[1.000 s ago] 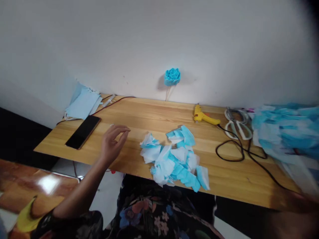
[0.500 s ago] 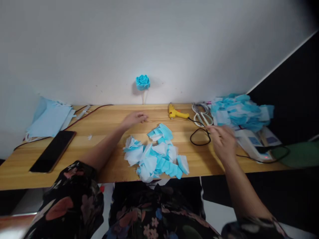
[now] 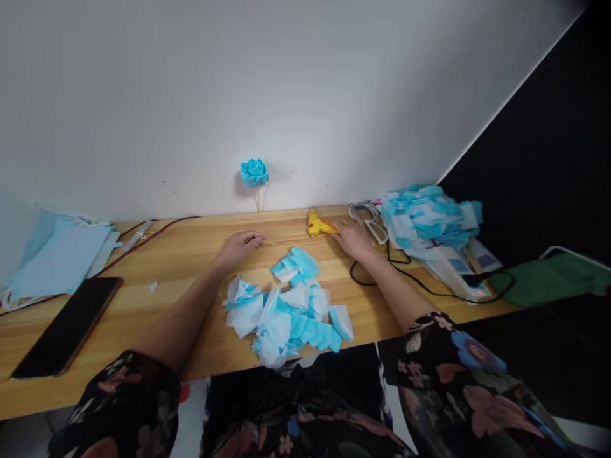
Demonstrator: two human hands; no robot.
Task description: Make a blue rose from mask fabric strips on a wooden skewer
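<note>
My left hand [image 3: 240, 248] rests low over the table, its fingers curled together in a pinch; what they hold, if anything, is too small to make out. My right hand [image 3: 354, 238] has its fingers closed about the handle end of a yellow glue gun [image 3: 317, 224], which is still at the table surface. In front of me lies a loose pile of blue and white fabric pieces [image 3: 286, 312]. Behind my left hand, a blue fabric rose [image 3: 254, 173] on a thin stem leans against the wall.
White-handled scissors [image 3: 377, 230] lie just beyond my right hand. A larger heap of blue pieces [image 3: 424, 213] is at the right, near a power strip [image 3: 470, 286] with a black cord [image 3: 420, 283]. Flat blue masks [image 3: 60, 248] and a black phone [image 3: 67, 327] lie at the left.
My right hand has left the black cord and moved left and away from me to the glue gun's handle. My left hand keeps its pinch. The view has shifted slightly.
</note>
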